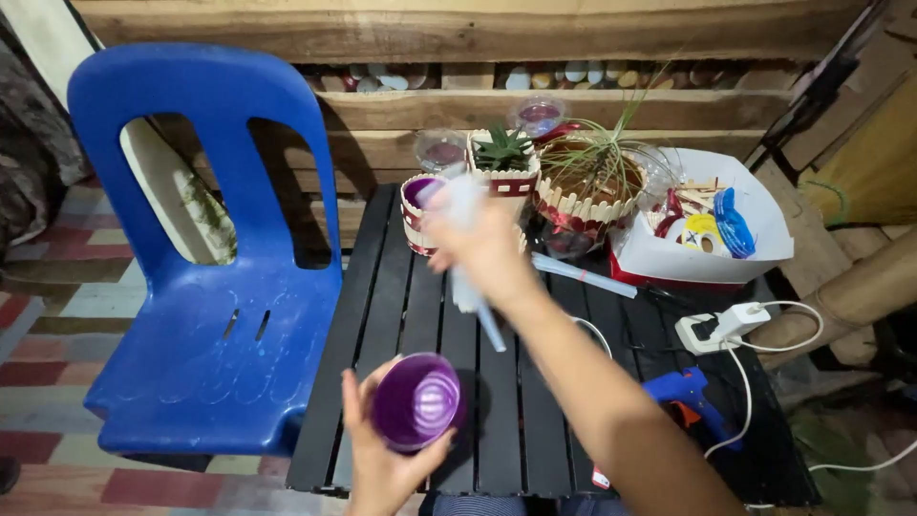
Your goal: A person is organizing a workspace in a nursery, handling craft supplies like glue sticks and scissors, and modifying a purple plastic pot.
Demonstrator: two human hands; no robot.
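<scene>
Head view, left hand (387, 459) holding purple cup (415, 401), right hand (478, 239) motion-blurred, its contents unclear

An open white cardboard box with a red base (712, 250) stood at the far right of the black slatted bench (521, 420). It was squarish and held coloured craft scraps. No labels, signs or screens showed.

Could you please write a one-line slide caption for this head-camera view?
Left hand holds a purple cup over a black slatted table; blurred right hand grips pale sticks.
</scene>
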